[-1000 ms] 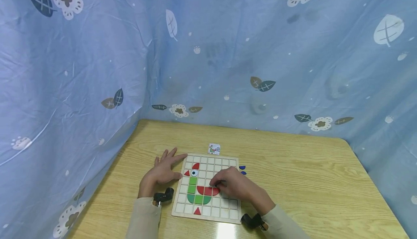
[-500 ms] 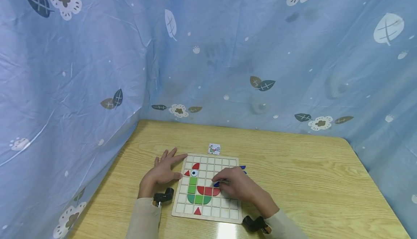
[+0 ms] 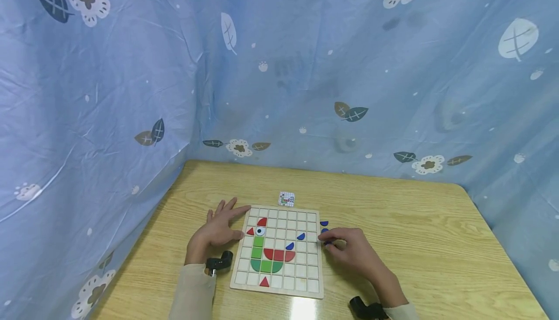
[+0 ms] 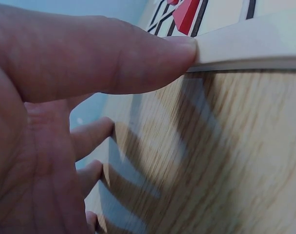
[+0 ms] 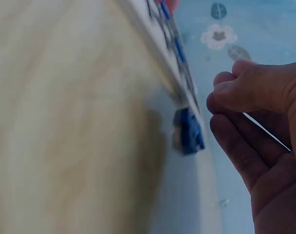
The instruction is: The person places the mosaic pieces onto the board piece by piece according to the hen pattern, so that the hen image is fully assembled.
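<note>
A wooden grid board (image 3: 301, 271) lies on the table, bearing red, green and white eye-marked pieces in a bird-like shape. Two blue leaf-shaped pieces sit in its cells, one (image 3: 290, 246) just above the red row and another (image 3: 301, 236) up and to the right. My left hand (image 3: 220, 228) rests with fingers spread at the board's left side; its thumb touches the board edge (image 4: 250, 46). Just off the right edge my right hand (image 3: 349, 249) hovers with loosely bent fingers, nothing visible between them. Blue pieces (image 3: 324, 223) lie beside its fingertips, partly hidden.
A small picture card (image 3: 287, 199) with a coloured grid pattern lies behind the board. The wooden table (image 3: 406, 223) stretches away to the right. A blue patterned curtain (image 3: 279, 68) hangs behind and along the sides.
My right hand has let go of a blue piece above the red row and moved right, off the board to the loose blue pieces. The left hand has stayed still.
</note>
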`<state>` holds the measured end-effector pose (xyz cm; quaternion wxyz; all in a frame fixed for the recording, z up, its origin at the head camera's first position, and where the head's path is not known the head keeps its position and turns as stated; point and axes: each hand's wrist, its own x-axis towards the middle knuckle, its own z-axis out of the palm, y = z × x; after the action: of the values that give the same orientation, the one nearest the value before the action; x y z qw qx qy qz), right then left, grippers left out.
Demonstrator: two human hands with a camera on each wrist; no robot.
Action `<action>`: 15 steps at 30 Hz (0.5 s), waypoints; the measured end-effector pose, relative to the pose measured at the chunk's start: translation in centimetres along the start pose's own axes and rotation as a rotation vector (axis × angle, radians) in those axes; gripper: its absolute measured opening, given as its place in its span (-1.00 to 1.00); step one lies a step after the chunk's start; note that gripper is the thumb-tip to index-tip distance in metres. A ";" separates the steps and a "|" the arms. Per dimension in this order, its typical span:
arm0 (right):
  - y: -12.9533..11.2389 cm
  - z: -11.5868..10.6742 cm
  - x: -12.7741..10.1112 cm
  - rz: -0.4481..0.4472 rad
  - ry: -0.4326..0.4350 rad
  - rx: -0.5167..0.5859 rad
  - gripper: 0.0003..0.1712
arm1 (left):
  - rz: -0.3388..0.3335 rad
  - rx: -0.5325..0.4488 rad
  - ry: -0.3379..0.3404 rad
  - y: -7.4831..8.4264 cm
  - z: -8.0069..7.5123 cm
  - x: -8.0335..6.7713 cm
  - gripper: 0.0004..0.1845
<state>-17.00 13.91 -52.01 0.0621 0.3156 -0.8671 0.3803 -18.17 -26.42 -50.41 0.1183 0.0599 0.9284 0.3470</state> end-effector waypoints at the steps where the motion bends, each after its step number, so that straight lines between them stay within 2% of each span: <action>1: 0.1 -0.1 -0.4 0.013 0.001 0.000 -0.67 | 0.001 0.003 0.000 0.0 0.0 0.0 -0.17; 7: 0.4 -0.4 -2.4 0.079 0.022 -0.034 -0.65 | 0.013 0.010 -0.005 -0.2 0.0 0.1 -0.17; 15: 0.5 -1.7 -4.7 0.114 0.123 -0.066 -0.59 | 0.009 0.011 -0.002 -0.2 0.1 0.1 -0.17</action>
<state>-13.80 17.69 -52.78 0.1038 0.2398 -0.8903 0.3730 -18.21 -26.53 -50.59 0.1174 0.0652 0.9298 0.3426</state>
